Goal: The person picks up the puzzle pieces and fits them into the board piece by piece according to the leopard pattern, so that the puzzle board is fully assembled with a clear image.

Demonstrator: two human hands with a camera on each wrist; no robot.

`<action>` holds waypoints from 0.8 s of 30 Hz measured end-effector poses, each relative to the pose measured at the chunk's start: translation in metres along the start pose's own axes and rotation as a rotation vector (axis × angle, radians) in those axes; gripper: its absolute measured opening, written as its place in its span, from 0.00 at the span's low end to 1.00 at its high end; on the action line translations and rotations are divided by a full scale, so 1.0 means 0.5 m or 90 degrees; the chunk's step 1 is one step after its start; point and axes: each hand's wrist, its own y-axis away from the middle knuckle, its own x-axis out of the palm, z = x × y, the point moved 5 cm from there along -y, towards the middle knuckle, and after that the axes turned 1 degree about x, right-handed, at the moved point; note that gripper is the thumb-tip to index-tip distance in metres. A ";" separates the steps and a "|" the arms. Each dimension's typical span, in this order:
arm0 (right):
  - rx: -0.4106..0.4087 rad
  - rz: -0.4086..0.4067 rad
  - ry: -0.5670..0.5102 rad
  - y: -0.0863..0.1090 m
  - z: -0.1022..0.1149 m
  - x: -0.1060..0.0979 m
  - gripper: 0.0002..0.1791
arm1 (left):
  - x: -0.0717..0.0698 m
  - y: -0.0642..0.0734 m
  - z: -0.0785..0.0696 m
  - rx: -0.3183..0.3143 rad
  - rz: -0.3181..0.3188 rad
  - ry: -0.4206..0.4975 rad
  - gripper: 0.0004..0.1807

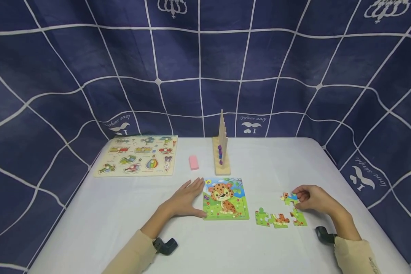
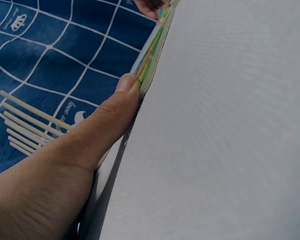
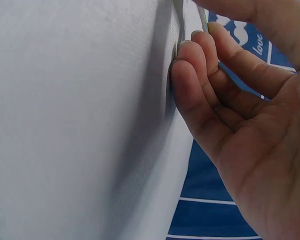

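Note:
A square leopard jigsaw puzzle [image 1: 225, 199] lies in the middle of the white table. My left hand [image 1: 186, 199] is spread along its left side, fingertips at the upper left corner; in the left wrist view the thumb [image 2: 112, 107] presses the board's edge. Off to the right, my right hand [image 1: 309, 198] pinches a blue and orange puzzle piece [image 1: 287, 198] low over the table. Its fingers [image 3: 187, 82] are curled in the right wrist view, mostly hiding the piece. Nearby lie a green piece [image 1: 262, 218], a leopard-spotted piece [image 1: 281, 221] and another green piece [image 1: 299, 219].
At the back left lies a wooden vehicle peg puzzle board [image 1: 137, 156]. A pink block [image 1: 193, 162] is beside a wooden stand [image 1: 222, 169] with upright rods and purple and blue beads. A dark blue checked cloth [image 1: 219, 57] hangs behind the table.

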 end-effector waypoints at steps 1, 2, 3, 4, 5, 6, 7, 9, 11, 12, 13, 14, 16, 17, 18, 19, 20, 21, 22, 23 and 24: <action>0.007 -0.003 -0.005 0.000 -0.001 -0.002 0.26 | 0.001 0.000 0.000 0.000 0.001 -0.001 0.69; 0.006 -0.004 -0.004 0.000 -0.002 -0.003 0.26 | 0.001 0.000 0.000 -0.001 0.002 0.000 0.69; 0.006 -0.007 -0.005 0.001 -0.002 -0.005 0.26 | 0.001 0.000 0.001 -0.002 0.004 0.002 0.69; 0.002 -0.008 -0.004 0.001 -0.001 -0.006 0.26 | 0.000 -0.001 0.001 -0.003 0.005 0.003 0.70; 0.004 -0.012 -0.007 0.000 -0.001 -0.008 0.26 | 0.000 -0.001 0.001 -0.003 0.005 0.005 0.70; 0.001 -0.015 -0.009 -0.001 0.001 -0.009 0.26 | 0.000 -0.001 0.002 -0.003 0.005 0.005 0.70; 0.000 -0.019 -0.012 -0.003 0.002 -0.010 0.26 | -0.001 -0.002 0.003 -0.004 0.004 0.007 0.70; -0.010 -0.021 -0.015 -0.008 0.009 -0.009 0.26 | -0.004 -0.001 0.006 -0.008 0.002 0.008 0.70; -0.019 -0.018 -0.021 -0.015 0.018 -0.004 0.27 | -0.006 -0.001 0.010 -0.009 -0.003 0.008 0.69; -0.022 -0.016 -0.025 -0.019 0.022 -0.001 0.27 | -0.006 -0.001 0.012 -0.011 -0.004 0.006 0.70; -0.025 -0.013 -0.029 -0.022 0.026 0.002 0.27 | -0.007 0.000 0.013 -0.012 -0.005 0.006 0.70; -0.027 -0.009 -0.033 -0.024 0.031 0.006 0.27 | -0.007 0.000 0.014 -0.012 -0.006 0.005 0.70; -0.030 -0.004 -0.039 -0.026 0.040 0.011 0.27 | -0.006 0.000 0.014 -0.007 -0.008 0.006 0.70; -0.032 -0.003 -0.041 -0.027 0.044 0.014 0.26 | -0.004 -0.001 0.014 -0.003 -0.009 0.006 0.70; -0.033 -0.004 -0.041 -0.027 0.048 0.016 0.26 | -0.002 -0.002 0.014 -0.003 -0.008 0.003 0.70; -0.036 -0.004 -0.041 -0.028 0.052 0.017 0.25 | 0.000 -0.003 0.014 0.000 -0.008 0.004 0.70; -0.039 -0.004 -0.041 -0.029 0.057 0.019 0.24 | 0.002 -0.004 0.013 0.002 -0.009 0.003 0.70; -0.045 -0.004 -0.039 -0.030 0.062 0.021 0.24 | 0.003 -0.005 0.013 0.004 -0.009 0.003 0.70; -0.050 -0.004 -0.038 -0.031 0.066 0.024 0.23 | 0.005 -0.006 0.012 0.005 -0.010 0.001 0.70; -0.057 -0.003 -0.039 -0.033 0.071 0.027 0.23 | 0.006 -0.007 0.012 0.007 -0.011 0.000 0.70; -0.063 -0.001 -0.038 -0.034 0.077 0.029 0.23 | 0.006 -0.008 0.011 0.008 -0.011 -0.001 0.70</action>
